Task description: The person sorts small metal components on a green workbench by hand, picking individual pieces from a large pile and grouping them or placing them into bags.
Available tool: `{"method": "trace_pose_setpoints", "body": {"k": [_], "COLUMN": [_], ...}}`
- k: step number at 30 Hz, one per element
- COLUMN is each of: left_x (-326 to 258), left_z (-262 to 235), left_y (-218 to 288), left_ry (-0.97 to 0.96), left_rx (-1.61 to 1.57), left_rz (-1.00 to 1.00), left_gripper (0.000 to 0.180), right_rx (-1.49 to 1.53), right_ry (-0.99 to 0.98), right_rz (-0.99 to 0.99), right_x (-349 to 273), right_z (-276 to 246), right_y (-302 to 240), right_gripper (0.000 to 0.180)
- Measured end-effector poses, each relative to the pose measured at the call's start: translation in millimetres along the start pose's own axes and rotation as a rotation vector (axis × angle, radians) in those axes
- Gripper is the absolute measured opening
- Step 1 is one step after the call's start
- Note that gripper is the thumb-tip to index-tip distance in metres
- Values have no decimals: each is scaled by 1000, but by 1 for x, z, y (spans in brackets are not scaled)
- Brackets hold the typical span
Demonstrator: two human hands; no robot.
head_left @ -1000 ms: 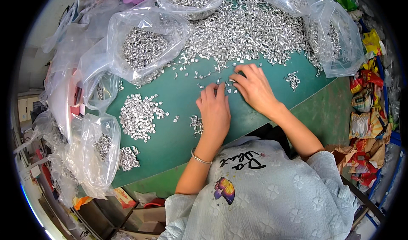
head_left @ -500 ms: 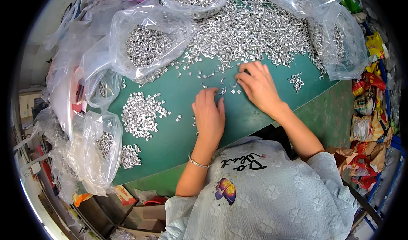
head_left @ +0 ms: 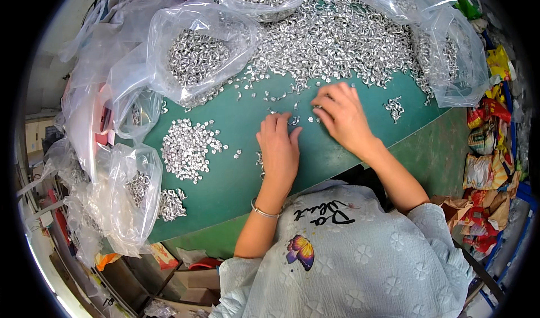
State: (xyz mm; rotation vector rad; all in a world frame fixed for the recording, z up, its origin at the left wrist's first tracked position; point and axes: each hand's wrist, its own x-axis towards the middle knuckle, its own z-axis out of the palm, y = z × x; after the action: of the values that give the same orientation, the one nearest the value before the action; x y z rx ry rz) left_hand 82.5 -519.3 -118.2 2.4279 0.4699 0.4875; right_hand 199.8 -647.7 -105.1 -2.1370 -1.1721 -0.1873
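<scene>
Since the earlier frames the left hand (head_left: pixel 278 149) has slid a little toward the big heap, and the right hand (head_left: pixel 340 115) has stayed close beside it, both near the middle of the green table top (head_left: pixel 236 177). The left hand lies flat and open, palm down, its fingertips at a few loose small silvery metal pieces (head_left: pixel 292 120) just ahead of it. The right hand rests with fingers curled over more of these pieces; whether it pinches one I cannot tell. The step in hand looks like sorting single pieces out of the scattered fringe of the large loose heap of silvery metal pieces (head_left: pixel 337 36) that spreads across the far side of the table. The next move, as I judge it, calls for a fine fingertip pick among pieces lying very close together. To the left lies a separate small pile of the same silvery pieces (head_left: pixel 185 149), well apart from the hands, and a smaller clump (head_left: pixel 394 108) sits just right of the right hand. Clear plastic bags part-filled with pieces (head_left: pixel 197 53) crowd the left and far edges, and another clear bag (head_left: pixel 455 65) hems the right side, leaving little free room.
</scene>
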Motion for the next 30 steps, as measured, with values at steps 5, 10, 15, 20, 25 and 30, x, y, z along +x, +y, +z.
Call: {"method": "trace_pose_setpoints", "body": {"k": [5, 10, 15, 20, 25, 30], "left_x": [1, 1, -1, -1, 0, 0], "left_z": [-3, -8, -4, -2, -1, -1], "left_y": [-4, -8, -5, 0, 1, 4], "left_ry": [40, 62, 40, 21, 9, -6], "left_rx": [36, 47, 55, 52, 61, 58], "left_rz": [-32, -57, -8, 12, 29, 24], "left_gripper": [12, 9, 9, 9, 10, 9], "right_rx": [43, 2, 7, -318, -562, -146], "right_ry": [-110, -113, -189, 30, 97, 52], "right_rz": [-29, -77, -27, 268, 371, 244], "right_x": [-6, -19, -41, -57, -57, -19], "right_z": [23, 10, -29, -50, -51, -27], "right_y": [-20, -23, -10, 19, 28, 5], "right_gripper": [15, 13, 13, 12, 19, 32]}}
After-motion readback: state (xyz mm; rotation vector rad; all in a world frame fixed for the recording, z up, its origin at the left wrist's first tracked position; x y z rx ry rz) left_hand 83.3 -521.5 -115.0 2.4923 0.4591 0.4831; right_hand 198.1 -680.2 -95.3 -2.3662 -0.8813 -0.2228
